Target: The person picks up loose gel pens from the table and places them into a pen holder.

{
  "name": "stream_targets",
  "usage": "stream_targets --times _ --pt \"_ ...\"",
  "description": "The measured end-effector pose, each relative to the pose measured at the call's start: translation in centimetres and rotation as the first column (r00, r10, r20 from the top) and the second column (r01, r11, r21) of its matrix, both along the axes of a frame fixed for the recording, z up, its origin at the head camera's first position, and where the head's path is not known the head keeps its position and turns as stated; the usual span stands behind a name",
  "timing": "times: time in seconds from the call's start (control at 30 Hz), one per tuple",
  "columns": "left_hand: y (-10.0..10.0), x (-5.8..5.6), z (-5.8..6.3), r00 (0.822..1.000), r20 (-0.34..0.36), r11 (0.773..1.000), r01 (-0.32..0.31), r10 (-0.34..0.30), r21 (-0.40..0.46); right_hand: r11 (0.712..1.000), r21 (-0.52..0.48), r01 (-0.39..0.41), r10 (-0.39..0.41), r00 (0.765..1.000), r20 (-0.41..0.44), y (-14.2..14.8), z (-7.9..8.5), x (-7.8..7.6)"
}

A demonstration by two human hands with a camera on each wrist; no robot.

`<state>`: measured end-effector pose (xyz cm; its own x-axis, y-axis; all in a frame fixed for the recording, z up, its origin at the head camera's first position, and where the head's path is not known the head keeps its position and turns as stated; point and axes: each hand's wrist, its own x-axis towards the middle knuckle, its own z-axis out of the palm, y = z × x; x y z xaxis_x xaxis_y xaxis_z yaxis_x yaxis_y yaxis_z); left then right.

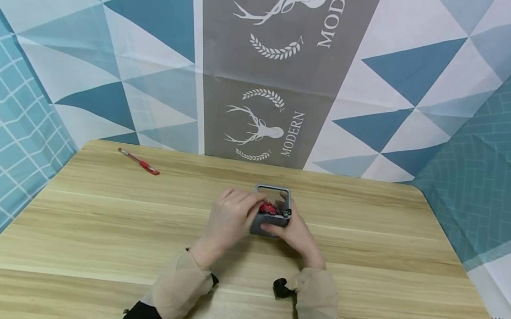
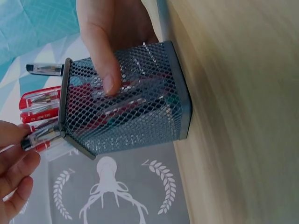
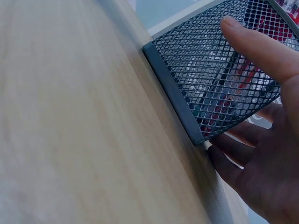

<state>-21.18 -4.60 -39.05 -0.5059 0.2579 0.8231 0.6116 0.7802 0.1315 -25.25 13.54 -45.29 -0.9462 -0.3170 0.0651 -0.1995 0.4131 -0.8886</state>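
Observation:
A dark metal mesh pen holder (image 1: 268, 227) stands upright on the wooden table. My right hand (image 1: 299, 238) grips its right side, the thumb (image 3: 261, 49) lying across the mesh and the other fingers behind. Over the rim, my left hand (image 1: 230, 219) pinches the top end of a clear pen with a black tip (image 2: 44, 134), whose lower part is inside the holder. Several red gel pens (image 2: 41, 103) stick out beside it. Another pen with a black end (image 2: 46, 69) leans out at the opposite corner. The pens' lower parts show dimly through the mesh.
A red pen (image 1: 139, 162) lies on the wooden table (image 1: 122, 239) near its back left. Behind the table hangs a patterned cloth (image 1: 269, 72) with deer heads and triangles. Straps with black fittings (image 1: 282, 288) sit around both wrists.

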Motion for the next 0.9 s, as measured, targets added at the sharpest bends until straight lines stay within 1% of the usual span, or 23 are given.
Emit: stream_targets --times 0.23,0.37,0.53,0.6,0.8,0.9 --pt "0.4 0.1 0.0 1.000 0.027 1.000 -0.012 0.012 0.022 0.999 -0.031 -0.023 0.023 1.000 0.006 -0.4 2.5 1.4" --pt "0.4 0.1 -0.1 0.998 0.060 1.000 -0.012 0.012 0.000 1.000 -0.014 -0.024 0.025 1.000 0.013 -0.5 3.0 1.7" --pt "0.2 0.0 -0.1 0.997 0.083 0.999 -0.003 0.008 -0.051 0.999 -0.013 -0.031 0.031 1.000 0.003 -0.5 2.9 1.6" --pt "0.1 0.0 0.0 0.997 0.082 0.996 0.005 0.002 -0.088 0.999 -0.013 -0.033 0.033 0.999 -0.003 -0.5 2.8 1.6" --pt "-0.3 0.0 0.3 0.998 0.065 0.976 0.036 -0.022 -0.213 1.000 -0.014 -0.027 0.027 1.000 0.005 -0.6 3.1 1.7" --pt "-0.4 0.0 0.4 0.997 0.073 0.971 0.044 -0.028 -0.236 0.999 -0.017 -0.028 0.028 1.000 0.009 -0.6 3.1 1.7"
